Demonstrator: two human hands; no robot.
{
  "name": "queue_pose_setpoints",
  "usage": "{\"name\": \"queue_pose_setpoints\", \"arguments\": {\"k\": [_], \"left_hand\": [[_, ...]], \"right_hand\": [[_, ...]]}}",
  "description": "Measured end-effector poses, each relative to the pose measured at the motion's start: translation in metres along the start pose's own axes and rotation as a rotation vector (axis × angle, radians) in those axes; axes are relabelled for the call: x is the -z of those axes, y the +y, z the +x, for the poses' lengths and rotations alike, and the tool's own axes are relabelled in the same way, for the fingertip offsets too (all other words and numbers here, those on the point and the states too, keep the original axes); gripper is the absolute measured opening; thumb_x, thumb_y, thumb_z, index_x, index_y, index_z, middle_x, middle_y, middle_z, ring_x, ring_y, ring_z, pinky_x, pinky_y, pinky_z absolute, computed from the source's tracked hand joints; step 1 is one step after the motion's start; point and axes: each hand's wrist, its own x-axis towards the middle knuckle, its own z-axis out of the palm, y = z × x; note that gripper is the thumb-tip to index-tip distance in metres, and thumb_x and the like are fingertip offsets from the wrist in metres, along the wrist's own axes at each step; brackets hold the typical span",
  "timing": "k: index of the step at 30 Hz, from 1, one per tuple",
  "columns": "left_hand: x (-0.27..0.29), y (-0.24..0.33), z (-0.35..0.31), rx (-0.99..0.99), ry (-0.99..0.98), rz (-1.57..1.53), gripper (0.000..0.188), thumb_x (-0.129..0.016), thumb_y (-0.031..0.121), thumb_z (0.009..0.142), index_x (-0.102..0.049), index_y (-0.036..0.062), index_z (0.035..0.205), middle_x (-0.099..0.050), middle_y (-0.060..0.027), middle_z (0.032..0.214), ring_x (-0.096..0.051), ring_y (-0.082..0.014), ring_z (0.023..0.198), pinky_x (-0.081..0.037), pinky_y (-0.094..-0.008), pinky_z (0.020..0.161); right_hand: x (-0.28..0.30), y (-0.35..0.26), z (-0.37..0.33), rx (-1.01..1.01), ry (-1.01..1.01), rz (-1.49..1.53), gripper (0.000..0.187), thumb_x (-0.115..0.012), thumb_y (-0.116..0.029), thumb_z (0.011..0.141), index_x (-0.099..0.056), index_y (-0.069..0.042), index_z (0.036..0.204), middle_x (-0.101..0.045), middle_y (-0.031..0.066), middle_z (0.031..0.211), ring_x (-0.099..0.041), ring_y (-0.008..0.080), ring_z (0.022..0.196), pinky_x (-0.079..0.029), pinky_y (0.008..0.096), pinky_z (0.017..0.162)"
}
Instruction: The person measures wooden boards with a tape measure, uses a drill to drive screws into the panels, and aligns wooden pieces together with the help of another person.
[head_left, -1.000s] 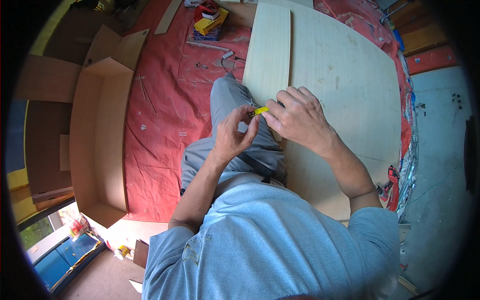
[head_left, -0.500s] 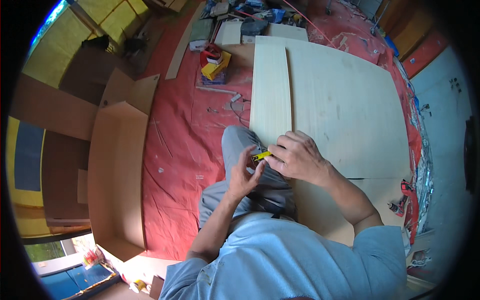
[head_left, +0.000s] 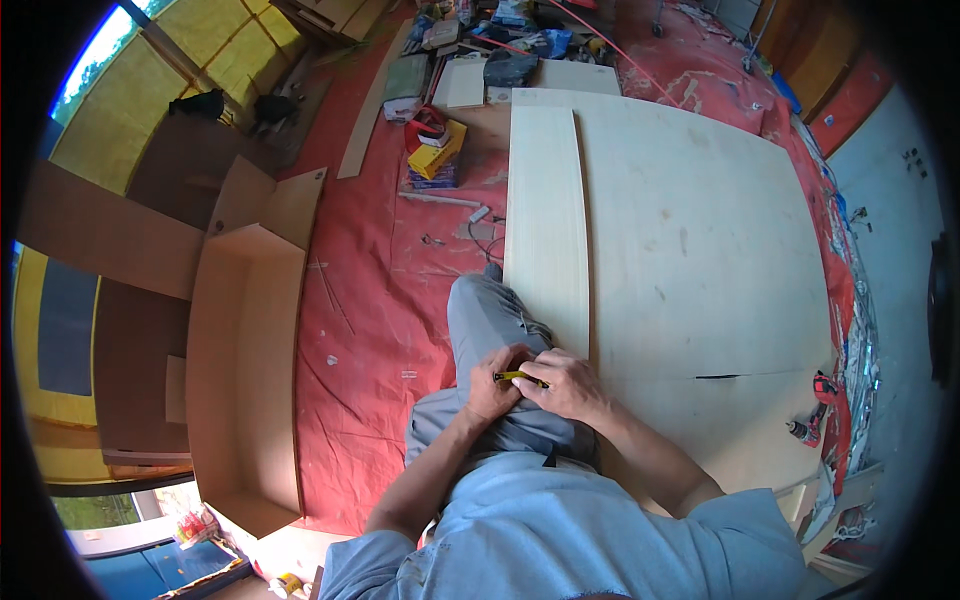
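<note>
Compared with a moment ago, the big pale board (head_left: 700, 240) fills more of the upper right, while at centre the left hand (head_left: 492, 385) and right hand (head_left: 570, 385) remain closed together on the small yellow pencil (head_left: 520, 377) over the knee.

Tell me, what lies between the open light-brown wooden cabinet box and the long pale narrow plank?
In the head view, red floor sheeting and the person's grey-trousered leg lie between the cabinet box and the plank.

Yellow rectangular box (head_left: 443, 152) with a red packet (head_left: 427, 127) on top, lying on the red floor covering (head_left: 370, 300) left of the pale wooden panel (head_left: 545, 220); further packages at the top are indistinct.
</note>
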Motion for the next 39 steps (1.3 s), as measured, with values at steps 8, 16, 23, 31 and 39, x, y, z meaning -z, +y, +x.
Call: {"name": "queue_pose_setpoints", "arguments": {"k": [8,16,23,31,39], "left_hand": [[-0.002,0.000,0.001,0.015,0.012,0.073,0.041,-0.075,0.013,0.084,-0.065,0.0082,0.124,-0.076,-0.0134,0.104,-0.075,-0.0366,0.096,-0.060,-0.0444,0.082],[-0.003,-0.003,0.001,-0.098,0.033,0.212,0.050,-0.075,0.011,0.083,-0.064,0.0061,0.131,-0.074,-0.0184,0.111,-0.072,-0.0396,0.101,-0.059,-0.0457,0.086],[-0.002,0.000,0.002,-0.073,0.031,0.197,0.048,-0.074,0.009,0.083,-0.064,0.0062,0.130,-0.074,-0.0177,0.108,-0.072,-0.0405,0.097,-0.059,-0.0460,0.083],[-0.003,-0.002,0.002,-0.082,0.051,0.199,0.048,-0.074,0.009,0.083,-0.064,0.0076,0.130,-0.073,-0.0160,0.102,-0.072,-0.0397,0.092,-0.059,-0.0461,0.078],[-0.004,-0.003,0.001,-0.047,0.030,0.208,0.050,-0.074,0.010,0.083,-0.064,0.0074,0.132,-0.075,-0.0164,0.108,-0.073,-0.0392,0.097,-0.059,-0.0454,0.082]], "right_hand": [[-0.016,0.011,-0.005,-0.026,0.036,0.047,0.020,-0.078,-0.025,0.092,-0.076,-0.009,0.103,-0.069,0.0110,0.085,-0.069,0.0326,0.078,-0.057,0.0449,0.068],[-0.023,0.023,-0.008,-0.063,0.113,0.004,0.025,-0.077,-0.030,0.094,-0.077,-0.007,0.102,-0.067,0.0115,0.081,-0.068,0.0323,0.076,-0.056,0.0448,0.068],[-0.031,0.024,-0.009,-0.073,0.108,0.016,0.025,-0.076,-0.027,0.095,-0.078,-0.004,0.106,-0.067,0.0127,0.083,-0.068,0.0330,0.077,-0.056,0.0448,0.070],[-0.039,0.025,-0.013,-0.052,0.150,0.034,0.027,-0.076,-0.019,0.094,-0.077,-0.001,0.113,-0.066,0.0144,0.086,-0.066,0.0341,0.081,-0.055,0.0449,0.072],[-0.045,0.027,-0.010,-0.034,0.217,0.035,0.022,-0.076,-0.020,0.093,-0.075,-0.002,0.104,-0.067,0.0135,0.087,-0.066,0.0344,0.081,-0.055,0.0448,0.073]]}}
